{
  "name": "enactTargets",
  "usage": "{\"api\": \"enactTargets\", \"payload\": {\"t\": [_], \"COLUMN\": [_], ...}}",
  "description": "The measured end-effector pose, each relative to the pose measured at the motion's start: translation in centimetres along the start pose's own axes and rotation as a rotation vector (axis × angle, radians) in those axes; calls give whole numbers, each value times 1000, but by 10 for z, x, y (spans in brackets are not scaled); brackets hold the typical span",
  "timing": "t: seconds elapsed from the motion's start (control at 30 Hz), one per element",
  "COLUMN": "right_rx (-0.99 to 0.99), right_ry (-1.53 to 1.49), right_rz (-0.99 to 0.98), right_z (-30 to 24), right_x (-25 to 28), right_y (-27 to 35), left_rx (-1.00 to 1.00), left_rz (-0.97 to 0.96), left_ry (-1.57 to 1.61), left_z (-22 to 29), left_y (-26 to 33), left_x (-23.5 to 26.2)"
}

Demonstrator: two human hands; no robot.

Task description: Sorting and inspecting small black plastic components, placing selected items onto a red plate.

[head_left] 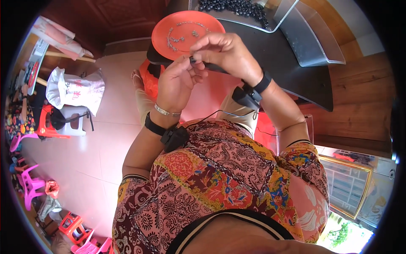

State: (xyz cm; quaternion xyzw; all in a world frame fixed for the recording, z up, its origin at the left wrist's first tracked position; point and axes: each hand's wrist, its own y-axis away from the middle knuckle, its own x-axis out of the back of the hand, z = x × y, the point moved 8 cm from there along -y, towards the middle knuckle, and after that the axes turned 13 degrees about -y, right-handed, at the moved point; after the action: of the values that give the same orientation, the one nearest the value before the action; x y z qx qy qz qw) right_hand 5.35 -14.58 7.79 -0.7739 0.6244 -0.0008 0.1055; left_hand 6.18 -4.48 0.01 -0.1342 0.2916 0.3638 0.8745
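Both hands meet in front of a round red plate [160, 37] and pinch at one small dark piece [193, 60], too small to name. My left hand [174, 82] holds it from below with thumb and fingertips, the other fingers curled. From the right, my right hand [230, 54] closes thumb and forefinger on it. On the plate, small silvery pieces [171, 42] form a curved row around the inside, with a few little clusters nearer the middle. Beyond it, a clear bin [249, 25] holds many small dark shiny pieces [237, 7].
Plate and bins rest on a black tabletop [270, 59] with a curved edge. A second clear bin [311, 42] stands at the right. A red plastic bag [149, 78] hangs below the plate. On the left floor are a white sack [78, 91] and several plastic stools [74, 226].
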Motion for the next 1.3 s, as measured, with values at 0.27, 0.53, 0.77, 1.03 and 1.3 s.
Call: {"api": "enactTargets", "payload": {"t": [0.27, 0.53, 0.77, 1.03, 1.3], "right_rx": [145, 161, 576, 262, 118], "right_ry": [-17, -161, 502, 614, 1042], "right_rz": [20, 93, 130, 362, 404], "right_z": [12, 14, -29, -42, -59], "right_x": [-1, -4, -22, 97, 169], "right_y": [12, 17, 39, 32, -20], "left_rx": [17, -23, -55, -61, 22], "left_rz": [16, 21, 21, -12, 52], "left_ry": [-32, -46, 12, 19, 74], "left_z": [-7, 1, 24, 56, 41], "left_y": [0, -2, 3, 38, 49], "left_x": [-2, -15, -4, 54, 90]}}
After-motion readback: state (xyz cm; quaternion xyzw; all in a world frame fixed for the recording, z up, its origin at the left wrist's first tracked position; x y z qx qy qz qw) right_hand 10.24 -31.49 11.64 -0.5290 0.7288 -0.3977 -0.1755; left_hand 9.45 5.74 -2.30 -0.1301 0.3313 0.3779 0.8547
